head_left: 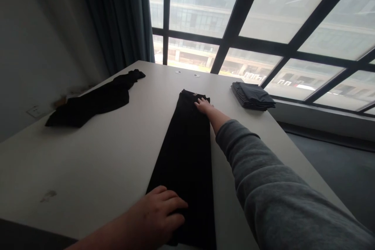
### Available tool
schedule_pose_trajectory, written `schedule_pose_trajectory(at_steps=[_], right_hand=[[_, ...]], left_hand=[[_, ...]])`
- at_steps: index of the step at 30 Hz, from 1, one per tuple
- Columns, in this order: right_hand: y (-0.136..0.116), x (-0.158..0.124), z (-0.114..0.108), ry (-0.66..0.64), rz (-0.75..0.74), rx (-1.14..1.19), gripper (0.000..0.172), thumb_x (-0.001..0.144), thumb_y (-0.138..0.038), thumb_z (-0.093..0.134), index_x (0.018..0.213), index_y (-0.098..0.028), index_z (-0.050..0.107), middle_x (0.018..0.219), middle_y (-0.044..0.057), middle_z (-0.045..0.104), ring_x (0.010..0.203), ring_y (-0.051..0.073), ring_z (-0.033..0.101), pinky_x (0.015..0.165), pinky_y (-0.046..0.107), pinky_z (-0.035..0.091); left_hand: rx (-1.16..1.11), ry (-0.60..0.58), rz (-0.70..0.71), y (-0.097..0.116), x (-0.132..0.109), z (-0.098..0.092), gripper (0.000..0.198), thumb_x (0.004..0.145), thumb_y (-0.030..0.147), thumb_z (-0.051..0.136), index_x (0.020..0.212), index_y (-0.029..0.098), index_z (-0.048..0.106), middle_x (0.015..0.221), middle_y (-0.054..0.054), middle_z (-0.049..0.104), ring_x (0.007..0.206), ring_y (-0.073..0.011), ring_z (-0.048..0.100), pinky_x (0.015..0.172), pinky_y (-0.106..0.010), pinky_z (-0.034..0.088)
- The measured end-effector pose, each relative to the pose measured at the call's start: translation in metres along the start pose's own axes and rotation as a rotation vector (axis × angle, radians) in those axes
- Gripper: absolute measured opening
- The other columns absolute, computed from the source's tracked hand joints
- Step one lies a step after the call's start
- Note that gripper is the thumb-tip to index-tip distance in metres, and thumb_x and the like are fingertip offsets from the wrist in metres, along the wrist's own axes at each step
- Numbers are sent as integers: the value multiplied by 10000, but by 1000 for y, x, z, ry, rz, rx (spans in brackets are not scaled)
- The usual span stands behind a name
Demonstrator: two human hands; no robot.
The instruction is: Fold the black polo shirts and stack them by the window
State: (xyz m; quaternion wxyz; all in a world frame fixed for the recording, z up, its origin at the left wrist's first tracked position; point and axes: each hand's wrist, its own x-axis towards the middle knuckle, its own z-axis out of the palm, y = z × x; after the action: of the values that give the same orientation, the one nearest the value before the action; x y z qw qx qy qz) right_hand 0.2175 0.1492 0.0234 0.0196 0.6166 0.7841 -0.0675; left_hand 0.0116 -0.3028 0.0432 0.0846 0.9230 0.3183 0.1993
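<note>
A black garment (187,152), folded into a long narrow strip, lies lengthwise on the white table (117,160). At its far end a small pale label shows inside the opening. My right hand (203,105) reaches forward and rests on that far end near the right edge, fingers spread. Over the near left edge lies my left hand (164,213), its fingers slightly bent and touching the cloth, the thumb a little apart from them. The near end of the garment runs out of view at the bottom.
A crumpled black garment (96,99) lies along the table's left edge. Several folded dark clothes, one striped, form a stack (253,95) at the far right edge. Beyond stand large windows (202,15) and a dark blue curtain (120,15).
</note>
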Motion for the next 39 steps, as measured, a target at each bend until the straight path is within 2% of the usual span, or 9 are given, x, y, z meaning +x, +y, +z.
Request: schedule_pose_trajectory(at_steps=[5,12,16,19,23,28,33,36,39], right_hand=[[2,0,16,-30,98,55,714,1092,-613,192,1720,-273,175,1769,107,61,1632,331,116,1246,709,177],[-12,-40,9,213,-88,16,605,1118,-519,257,1659,-275,374,1761,76,144,1634,302,124,1285,678,74],[-28,-107,10,186,-179,-5,621,1104,-514,359,1659,-237,387,1751,105,178,1631,321,157,1304,637,127],[-33,-174,11,119,-358,10,597,1074,-473,477,1629,-255,447,1746,97,202,1633,340,149,1302,637,160],[-35,-263,14,-3,-701,108,632,1042,-434,565,1642,-303,414,1717,98,292,1599,309,282,1299,627,201],[-37,-353,23,-112,-899,157,656,1007,-479,620,1615,-289,464,1687,127,350,1577,336,312,1283,657,209],[-31,-415,24,10,-840,213,536,909,-532,741,1359,-245,688,1337,137,643,1203,294,602,1122,518,445],[-27,-438,27,68,-802,217,388,919,-494,740,1211,-239,729,1066,94,681,962,240,615,971,456,483],[-27,-455,36,154,-770,242,231,978,-392,683,1154,-248,726,978,68,672,894,210,601,927,428,472]], left_hand=[[-138,-64,-38,2,-7,-1,278,969,282,712,1242,240,683,1365,-23,723,1270,-213,652,1114,-357,467],[-137,-78,-8,4,-6,-15,367,972,332,724,1328,261,669,1391,-9,712,1304,-203,643,1179,-349,449],[-18,15,-147,7,-12,-4,511,932,472,760,1381,258,644,1399,-66,692,1252,-264,646,1081,-390,506],[38,26,-294,7,-17,3,608,852,488,828,1382,253,645,1338,-87,700,1171,-292,656,1010,-420,524],[23,-10,-275,7,-23,6,652,817,410,845,1417,293,621,1394,-73,662,1200,-294,639,1046,-445,506],[70,40,-354,10,-33,12,745,817,378,811,1500,256,540,1495,-110,606,1338,-327,578,1129,-494,474],[41,12,-317,14,-39,8,637,821,331,815,1404,214,586,1482,-121,624,1356,-322,584,1170,-538,465],[31,14,-275,11,-43,1,444,856,269,794,1275,224,657,1440,-107,655,1338,-316,602,1141,-540,492],[0,6,-177,4,-49,-8,314,906,245,761,1212,226,694,1363,-88,703,1279,-288,641,1106,-499,523]])
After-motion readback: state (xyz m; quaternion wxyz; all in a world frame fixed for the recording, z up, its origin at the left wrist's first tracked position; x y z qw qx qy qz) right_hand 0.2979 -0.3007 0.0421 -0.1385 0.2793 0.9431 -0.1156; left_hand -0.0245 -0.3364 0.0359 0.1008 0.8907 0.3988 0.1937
